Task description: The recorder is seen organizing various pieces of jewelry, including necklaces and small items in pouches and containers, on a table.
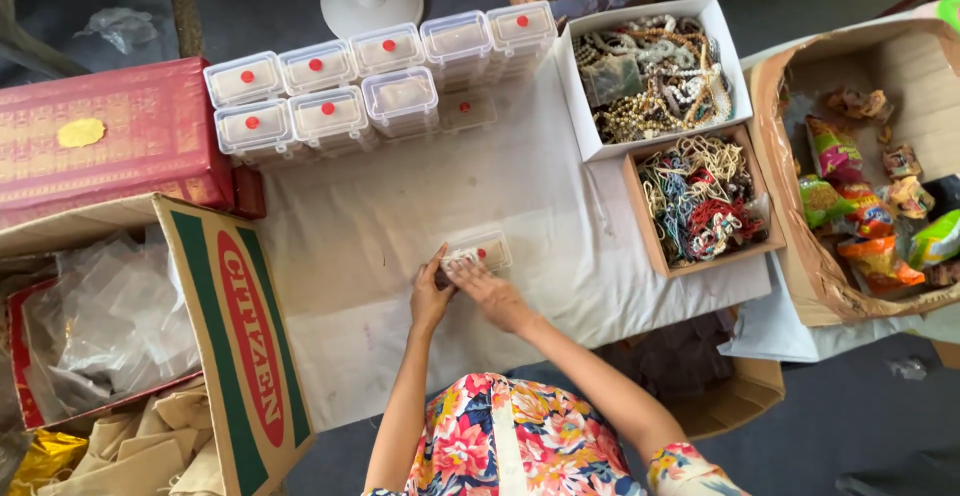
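Observation:
A small clear plastic box [484,250] with a red dot on its lid lies on the white cloth [380,226] in front of me. My left hand [430,292] grips its near left end. My right hand [482,284] lies flat across the lid, fingers pressed down on it. Something pale shows inside the box under my fingers.
Stacks of matching clear boxes [330,111] line the cloth's far edge. A white box of pale bead strings [652,76] and a brown box of coloured strings [702,200] stand right. A carton of snack packets [880,226] is far right. A red box [110,136] and open cartons [240,336] stand left.

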